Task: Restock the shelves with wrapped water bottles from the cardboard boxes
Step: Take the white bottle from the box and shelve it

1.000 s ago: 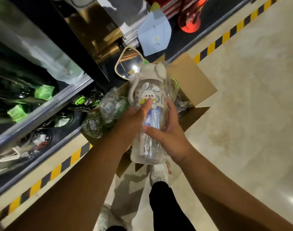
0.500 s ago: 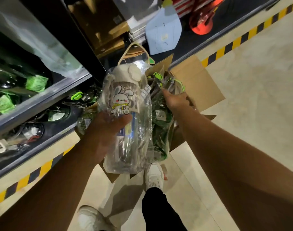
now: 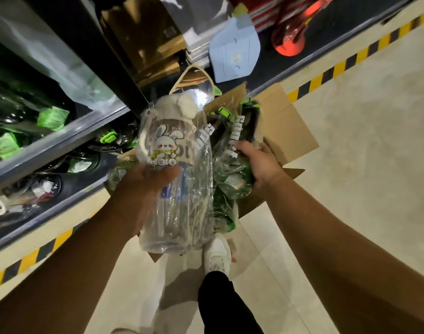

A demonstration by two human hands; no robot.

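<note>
My left hand [image 3: 146,186] grips a clear wrapped water bottle [image 3: 174,179] with a cream lid and a bunny picture, holding it upright above the open cardboard box [image 3: 283,124]. My right hand [image 3: 256,162] reaches into the box and grips a dark green wrapped bottle [image 3: 232,165] with a white-lettered strap. Several more green wrapped bottles lie in the box. On the left, the shelf [image 3: 51,143] holds dark wrapped bottles with green tags.
A yellow and black striped line [image 3: 351,61] runs along the floor by the shelf base. A light blue bag [image 3: 235,56] and a red object [image 3: 290,39] sit on the black ledge behind the box. My white shoe [image 3: 217,256] stands just below the box.
My right hand let go of the bunny bottle, went into the box and took hold of a green wrapped bottle. My left hand shifted the bunny bottle leftward, now alone on it.
</note>
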